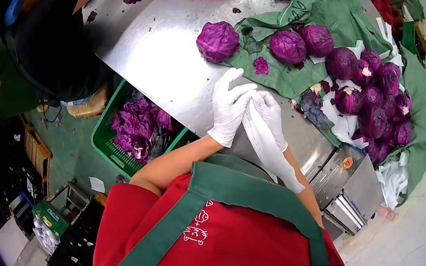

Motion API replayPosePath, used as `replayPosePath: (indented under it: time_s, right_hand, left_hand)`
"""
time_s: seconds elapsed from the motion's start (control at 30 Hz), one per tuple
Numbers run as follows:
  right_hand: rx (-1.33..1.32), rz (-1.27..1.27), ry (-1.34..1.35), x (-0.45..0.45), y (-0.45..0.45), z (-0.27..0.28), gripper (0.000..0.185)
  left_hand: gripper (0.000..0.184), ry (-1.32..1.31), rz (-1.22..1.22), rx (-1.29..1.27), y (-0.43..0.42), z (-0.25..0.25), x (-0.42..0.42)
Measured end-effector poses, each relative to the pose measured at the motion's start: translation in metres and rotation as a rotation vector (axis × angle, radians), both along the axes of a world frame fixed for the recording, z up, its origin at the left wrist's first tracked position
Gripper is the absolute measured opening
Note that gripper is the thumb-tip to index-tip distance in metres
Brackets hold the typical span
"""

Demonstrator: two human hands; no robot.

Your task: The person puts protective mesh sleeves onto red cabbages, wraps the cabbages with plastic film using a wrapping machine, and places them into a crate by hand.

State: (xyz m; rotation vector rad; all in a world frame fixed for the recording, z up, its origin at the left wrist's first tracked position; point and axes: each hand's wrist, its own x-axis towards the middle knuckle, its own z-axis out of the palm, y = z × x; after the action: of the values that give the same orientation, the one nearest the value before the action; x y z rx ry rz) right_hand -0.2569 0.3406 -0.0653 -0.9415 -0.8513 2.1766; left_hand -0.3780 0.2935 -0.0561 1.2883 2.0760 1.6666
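Both of my hands wear thin white gloves and meet over the near edge of the steel table. My left hand has its thumb and fingertips pressed together at the top of a long, limp white cloth piece. My right hand closes on the same top end, partly behind the cloth. The cloth hangs down along my right forearm; its exact kind cannot be made out. Beyond my hands lies a purple cabbage at the edge of a green sack.
More red cabbages are heaped on the right over the sack and white paper strips. A green crate of purple leaves stands at left below the table. Another person is at upper left. A steel box adjoins my right side.
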Motion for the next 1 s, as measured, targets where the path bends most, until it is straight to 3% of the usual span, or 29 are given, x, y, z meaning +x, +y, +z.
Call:
replayPosePath:
  time_s: [0.07,0.1,0.17,0.2,0.23,0.27,0.33,0.37,0.43,0.5,0.53,0.57,0.6,0.63,0.7,0.77,0.83,0.87,0.9,0.93,0.97,1.0]
  right_hand:
    - [0.036,-0.008,-0.082,-0.001,0.004,-0.008,0.016]
    - [0.071,-0.013,-0.156,-0.004,0.007,-0.011,0.018]
    - [-0.06,-0.087,-0.036,-0.02,0.022,0.017,0.025]
    - [-0.332,0.02,-0.046,-0.024,0.037,0.047,0.027]
    - [-0.463,0.074,-0.021,-0.015,0.055,0.028,0.027]
    - [-0.595,0.124,-0.004,-0.006,0.073,0.009,0.027]
    - [0.216,0.499,-0.335,-0.006,0.091,0.002,0.024]
    - [0.499,0.759,-0.648,-0.018,0.097,0.009,0.025]
    - [0.855,0.511,-0.946,-0.048,0.121,-0.031,0.032]
    - [0.894,0.172,-1.043,-0.095,0.142,0.01,0.04]
    - [0.881,0.191,-1.122,-0.113,0.152,-0.001,0.044]
    - [0.865,0.213,-1.2,-0.127,0.159,-0.02,0.05]
    - [0.786,0.4,-1.246,-0.136,0.163,-0.038,0.055]
    - [0.568,0.348,-1.155,-0.141,0.155,-0.049,0.059]
    - [0.754,0.162,-0.992,-0.132,0.129,-0.039,0.056]
    - [0.726,-0.026,-0.901,-0.111,0.097,-0.02,0.046]
    - [0.789,-0.118,-0.768,-0.078,0.073,0.013,0.036]
    - [0.661,-0.022,-0.731,-0.059,0.062,0.034,0.032]
    - [0.61,-0.054,-0.663,-0.042,0.048,0.043,0.029]
    - [0.78,-0.081,-0.733,-0.03,0.035,0.064,0.028]
    - [0.952,-0.105,-0.803,-0.017,0.024,0.08,0.027]
    - [0.942,-0.109,-0.814,0.001,0.015,0.083,0.027]
  left_hand:
    - [0.015,-0.753,-0.102,-0.037,-0.001,-0.007,0.001]
    - [0.015,-0.758,-0.111,-0.039,0.0,-0.004,-0.005]
    - [0.019,-1.117,-0.283,-0.12,0.001,0.012,-0.026]
    - [0.026,-1.274,-0.462,-0.198,0.0,0.016,-0.032]
    - [0.026,-1.273,-0.471,-0.198,-0.005,0.013,-0.045]
    - [0.025,-1.314,-0.67,-0.482,-0.012,0.005,-0.06]
    - [0.024,-0.948,-0.615,-0.666,-0.018,-0.04,-0.092]
    - [0.025,-0.581,-0.366,-0.547,-0.011,-0.07,-0.104]
    - [0.024,-0.906,0.081,-0.305,0.031,0.002,-0.137]
    - [0.025,-0.522,0.219,-0.339,0.061,-0.038,-0.173]
    - [0.026,-0.392,0.269,-0.346,0.074,-0.052,-0.185]
    - [0.029,-0.498,0.09,-0.517,0.082,-0.052,-0.186]
    - [0.032,-0.596,-0.096,-0.688,0.091,-0.055,-0.19]
    - [0.037,-0.5,-0.142,-0.583,0.092,-0.137,-0.203]
    - [0.042,-0.638,-0.184,-0.458,0.076,-0.11,-0.182]
    - [0.05,-0.954,-0.115,-0.218,0.058,-0.085,-0.15]
    - [0.052,-1.329,-0.32,-0.066,0.031,-0.057,-0.125]
    - [0.052,-1.336,-0.326,-0.077,0.024,-0.037,-0.114]
    - [0.053,-1.526,-0.439,-0.083,0.018,-0.016,-0.102]
    - [0.054,-1.717,-0.55,-0.091,0.011,-0.005,-0.092]
    - [0.054,-1.728,-0.553,-0.108,0.006,-0.004,-0.084]
    - [0.056,-1.793,-0.696,-0.072,0.002,-0.004,-0.078]
